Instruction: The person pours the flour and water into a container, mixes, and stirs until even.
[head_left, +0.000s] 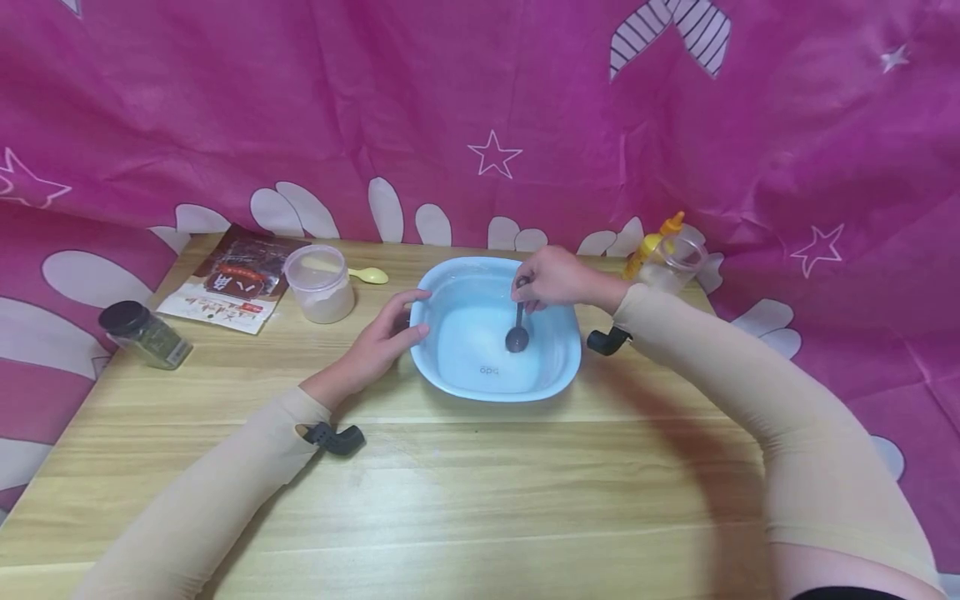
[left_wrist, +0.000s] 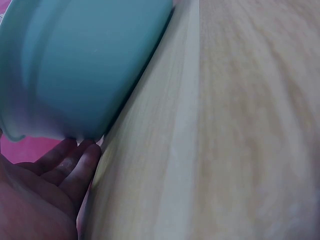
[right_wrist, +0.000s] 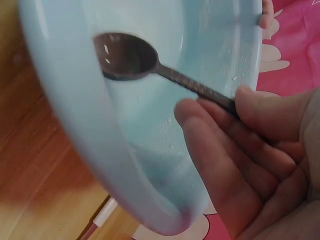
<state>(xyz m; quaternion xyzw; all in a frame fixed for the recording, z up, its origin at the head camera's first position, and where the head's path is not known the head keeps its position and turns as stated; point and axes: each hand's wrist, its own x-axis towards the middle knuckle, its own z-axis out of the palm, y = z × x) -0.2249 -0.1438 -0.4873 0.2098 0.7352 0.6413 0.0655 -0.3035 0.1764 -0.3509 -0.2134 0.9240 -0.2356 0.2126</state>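
A light-blue plastic basin [head_left: 480,390] stands on the table, with droplets on its inner wall in the right wrist view. My left hand [head_left: 375,343] holds its left side, thumb and index fingertips at the rim. In the left wrist view, other fingers [left_wrist: 82,167] reach the outer wall low down by the table. Between thumb and fingers, my right hand [head_left: 558,279] pinches the handle of a dark brown measuring spoon [right_wrist: 127,56]. The spoon's round bowl hangs inside the basin, facing up, with shiny highlights in it.
Left of the basin are a lidded clear tub [head_left: 322,296] of pale powder, a yellow spoon [head_left: 371,275], a brown-and-white packet [head_left: 232,283] and a black-capped spice jar [head_left: 153,337]. A yellow squeeze bottle [head_left: 645,250] and a clear cup [head_left: 675,262] stand behind my right wrist. A pink curtain [head_left: 420,108] hangs behind.
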